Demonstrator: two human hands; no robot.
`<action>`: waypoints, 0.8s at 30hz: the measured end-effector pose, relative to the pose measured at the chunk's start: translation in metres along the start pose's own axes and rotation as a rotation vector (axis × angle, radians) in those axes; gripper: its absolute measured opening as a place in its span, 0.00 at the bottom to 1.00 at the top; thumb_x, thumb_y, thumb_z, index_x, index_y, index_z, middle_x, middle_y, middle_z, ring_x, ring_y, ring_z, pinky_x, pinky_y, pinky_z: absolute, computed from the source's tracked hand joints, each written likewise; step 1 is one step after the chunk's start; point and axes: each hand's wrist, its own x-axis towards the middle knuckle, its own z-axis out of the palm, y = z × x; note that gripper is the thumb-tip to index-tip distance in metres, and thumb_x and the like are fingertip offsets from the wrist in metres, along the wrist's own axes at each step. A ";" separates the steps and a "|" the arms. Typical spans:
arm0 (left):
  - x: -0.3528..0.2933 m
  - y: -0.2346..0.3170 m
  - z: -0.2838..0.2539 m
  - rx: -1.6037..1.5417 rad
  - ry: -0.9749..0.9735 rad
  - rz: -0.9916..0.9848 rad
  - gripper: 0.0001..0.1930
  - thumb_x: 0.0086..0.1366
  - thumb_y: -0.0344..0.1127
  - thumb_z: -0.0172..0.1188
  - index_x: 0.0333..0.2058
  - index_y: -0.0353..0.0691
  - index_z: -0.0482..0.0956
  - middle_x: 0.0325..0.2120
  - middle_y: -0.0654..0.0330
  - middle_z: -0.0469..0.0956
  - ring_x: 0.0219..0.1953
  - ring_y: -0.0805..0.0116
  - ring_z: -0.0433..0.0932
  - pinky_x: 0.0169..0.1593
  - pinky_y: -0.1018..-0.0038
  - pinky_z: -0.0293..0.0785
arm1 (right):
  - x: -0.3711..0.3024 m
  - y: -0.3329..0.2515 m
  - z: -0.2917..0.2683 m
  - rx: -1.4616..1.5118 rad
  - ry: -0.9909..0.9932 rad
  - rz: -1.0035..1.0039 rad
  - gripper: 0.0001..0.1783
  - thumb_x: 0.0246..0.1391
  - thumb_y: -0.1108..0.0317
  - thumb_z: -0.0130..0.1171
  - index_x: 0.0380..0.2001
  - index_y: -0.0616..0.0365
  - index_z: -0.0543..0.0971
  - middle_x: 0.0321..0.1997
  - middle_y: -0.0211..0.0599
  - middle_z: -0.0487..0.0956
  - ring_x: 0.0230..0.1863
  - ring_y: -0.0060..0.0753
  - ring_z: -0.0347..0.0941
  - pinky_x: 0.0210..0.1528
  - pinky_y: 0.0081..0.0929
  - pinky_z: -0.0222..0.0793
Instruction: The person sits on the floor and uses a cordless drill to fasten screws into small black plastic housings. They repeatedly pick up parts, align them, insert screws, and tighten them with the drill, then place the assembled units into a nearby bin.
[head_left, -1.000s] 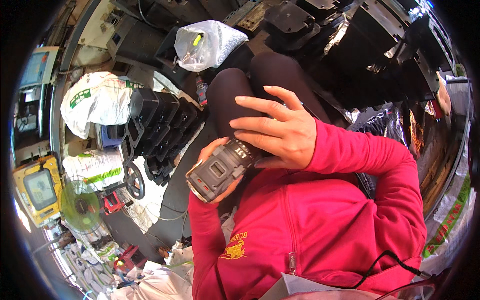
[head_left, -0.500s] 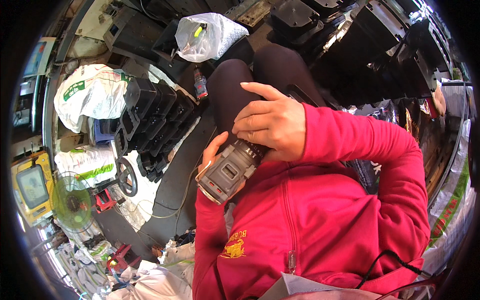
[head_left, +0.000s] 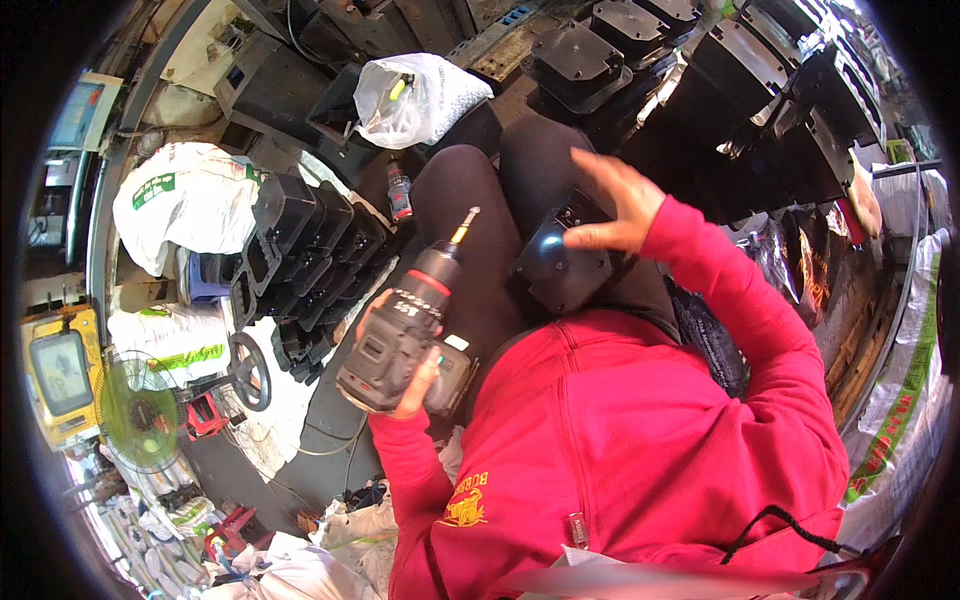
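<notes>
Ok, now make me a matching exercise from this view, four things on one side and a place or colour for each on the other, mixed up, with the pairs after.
Things:
1. Power drill with a gold-coloured bit
2. Black plastic part near the right hand
3. Fan
4. Clear plastic bag

Places or colours:
A. Green blades
B. Just beyond the knees
C. In the left hand
D. On the lap

Pairs: 1-C, 2-D, 3-A, 4-B.

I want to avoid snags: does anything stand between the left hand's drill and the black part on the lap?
Nothing visible stands between the drill in the left hand and the black part. The right hand overlaps the part's right side in view; contact is unclear.
</notes>
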 end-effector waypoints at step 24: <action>0.012 -0.009 -0.014 -0.079 -0.239 -0.210 0.44 0.54 0.42 0.68 0.66 0.38 0.57 0.58 0.52 0.69 0.57 0.57 0.70 0.59 0.63 0.66 | 0.048 -0.031 0.043 1.143 -0.305 -0.113 0.50 0.46 0.54 0.68 0.67 0.64 0.57 0.64 0.43 0.67 0.64 0.35 0.64 0.66 0.31 0.55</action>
